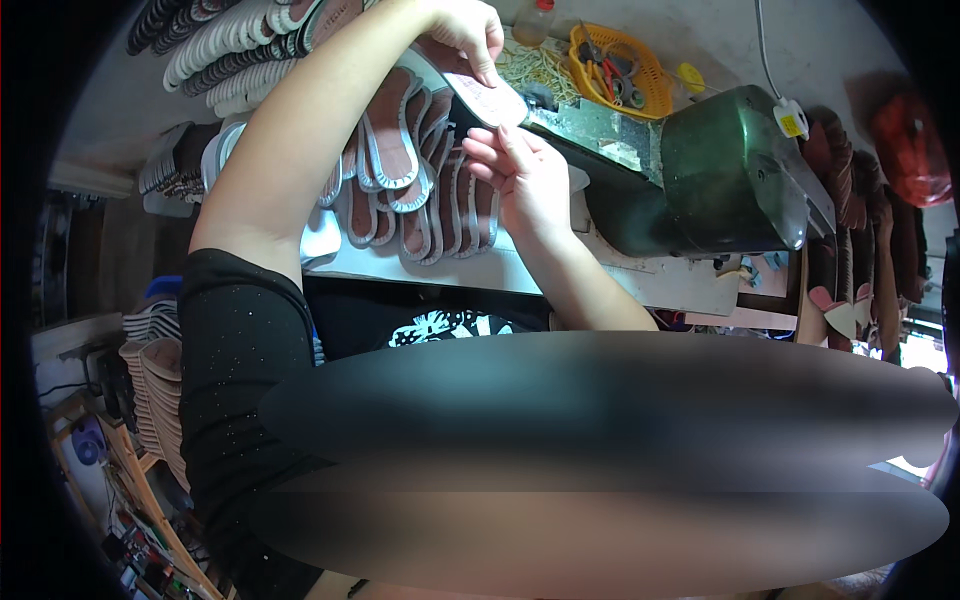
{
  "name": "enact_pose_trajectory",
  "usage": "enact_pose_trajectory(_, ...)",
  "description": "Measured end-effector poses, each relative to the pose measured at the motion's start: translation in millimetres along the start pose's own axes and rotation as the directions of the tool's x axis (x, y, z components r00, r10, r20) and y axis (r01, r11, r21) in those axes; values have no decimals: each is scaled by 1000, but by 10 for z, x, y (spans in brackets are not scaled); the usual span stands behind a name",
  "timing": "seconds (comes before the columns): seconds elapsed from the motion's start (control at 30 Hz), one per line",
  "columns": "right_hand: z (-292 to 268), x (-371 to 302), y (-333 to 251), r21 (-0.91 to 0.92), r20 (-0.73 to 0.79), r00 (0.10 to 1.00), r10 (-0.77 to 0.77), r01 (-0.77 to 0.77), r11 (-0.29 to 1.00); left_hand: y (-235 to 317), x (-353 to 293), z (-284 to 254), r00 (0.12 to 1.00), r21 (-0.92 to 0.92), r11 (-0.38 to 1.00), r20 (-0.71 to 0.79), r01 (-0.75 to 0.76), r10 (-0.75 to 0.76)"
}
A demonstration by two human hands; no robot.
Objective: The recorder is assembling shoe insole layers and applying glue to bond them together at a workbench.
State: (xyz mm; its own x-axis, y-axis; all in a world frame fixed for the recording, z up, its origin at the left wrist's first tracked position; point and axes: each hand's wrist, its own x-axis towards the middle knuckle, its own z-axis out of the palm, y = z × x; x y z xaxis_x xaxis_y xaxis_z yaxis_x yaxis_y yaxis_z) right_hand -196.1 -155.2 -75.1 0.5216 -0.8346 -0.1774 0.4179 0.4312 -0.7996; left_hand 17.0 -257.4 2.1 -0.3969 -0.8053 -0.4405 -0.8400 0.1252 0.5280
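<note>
My left hand [468, 32] pinches a pale, sole-shaped piece [484, 98] between thumb and fingers, near the back of the work table. At the rounded near end of that sole is my right hand [530, 178], palm turned up; a fingertip meets its edge while the other fingers curl loosely below. Part of the right-hand grip is hidden. Under and left of my hands, several brown soles [393, 140] with whitish notched edging lie overlapped in rows on the white table [400, 277].
A dark green machine housing [715, 170] stands right of my hands. Behind it sits a yellow basket [650, 75] of tools, with a heap of pale strands [540, 70] beside it. Stacked soles [240, 60] fill the far left; more [155, 390] stand at lower left.
</note>
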Motion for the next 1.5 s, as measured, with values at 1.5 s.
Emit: enact_pose_trajectory(1.5,224,-364,725,-644,708,701,-86,691,328,-1308,-2093,1813,311,-187,795,-850,577,-425)
